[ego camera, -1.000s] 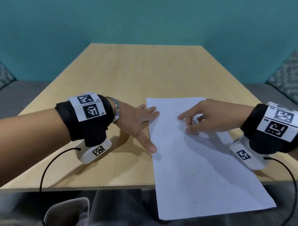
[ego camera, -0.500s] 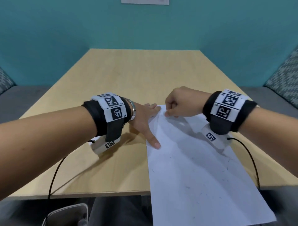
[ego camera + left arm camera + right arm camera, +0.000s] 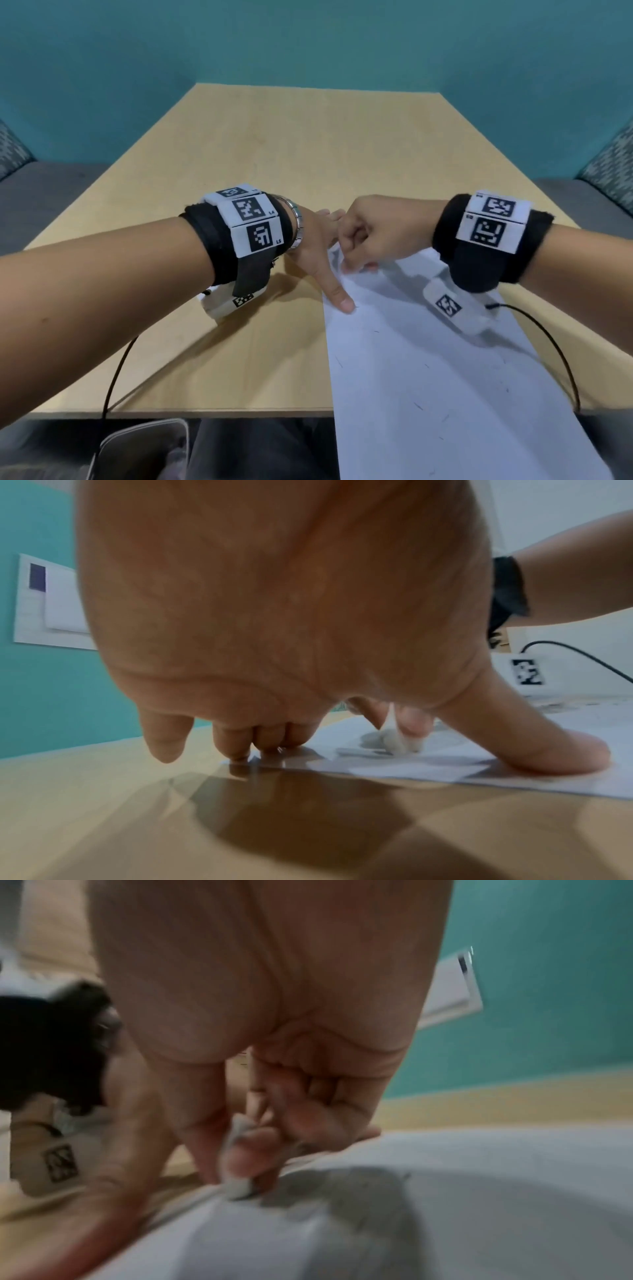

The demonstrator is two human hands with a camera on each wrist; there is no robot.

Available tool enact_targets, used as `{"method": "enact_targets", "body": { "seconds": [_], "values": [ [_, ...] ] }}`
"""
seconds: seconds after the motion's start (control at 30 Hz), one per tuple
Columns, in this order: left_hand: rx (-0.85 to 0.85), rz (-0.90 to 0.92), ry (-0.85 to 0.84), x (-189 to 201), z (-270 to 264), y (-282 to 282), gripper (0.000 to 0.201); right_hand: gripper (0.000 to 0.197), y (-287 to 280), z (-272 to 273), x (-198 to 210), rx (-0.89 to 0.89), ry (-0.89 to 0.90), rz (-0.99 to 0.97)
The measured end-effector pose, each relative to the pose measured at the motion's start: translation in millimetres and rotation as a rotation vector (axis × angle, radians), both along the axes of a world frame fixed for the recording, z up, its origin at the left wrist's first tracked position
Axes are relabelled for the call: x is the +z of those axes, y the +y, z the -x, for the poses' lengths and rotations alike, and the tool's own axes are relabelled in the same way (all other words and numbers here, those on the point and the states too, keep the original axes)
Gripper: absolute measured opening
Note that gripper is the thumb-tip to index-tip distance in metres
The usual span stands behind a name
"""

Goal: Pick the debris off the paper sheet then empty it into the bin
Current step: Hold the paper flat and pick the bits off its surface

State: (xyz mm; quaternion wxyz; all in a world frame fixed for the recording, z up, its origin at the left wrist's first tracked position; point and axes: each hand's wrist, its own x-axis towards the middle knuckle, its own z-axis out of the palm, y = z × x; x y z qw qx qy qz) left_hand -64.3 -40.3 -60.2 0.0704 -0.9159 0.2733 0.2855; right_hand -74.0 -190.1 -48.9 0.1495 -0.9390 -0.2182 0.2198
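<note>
R hand (image 3: 373,236) pinching paper sheet's (image 3: 428,370) far corner; L hand (image 3: 317,246) flat, fingers straight, on its edge.

A light wooden table (image 3: 308,144) meets a teal wall (image 3: 308,41), grey benches (image 3: 51,192) alongside.

Office booth: wooden table (image 3: 308,144), teal wall (image 3: 308,41), patterned upholstered seating (image 3: 613,164).
</note>
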Motion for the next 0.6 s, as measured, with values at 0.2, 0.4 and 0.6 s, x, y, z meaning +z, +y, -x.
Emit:
{"method": "enact_targets", "body": {
  "seconds": [0.2,0.4,0.6],
  "values": [
    [0.008,-0.003,-0.01,3,6,1,0.132,0.015,-7,-12,0,-0.116,-0.122,-0.023],
    [0.008,0.022,-0.003,2,5,2,0.135,0.023,-9,-13,3,-0.096,-0.131,-0.025],
    [-0.019,0.022,0.052,-1,2,3,0.101,0.018,1,10,0,0.064,0.041,-0.054]
  ]
}}
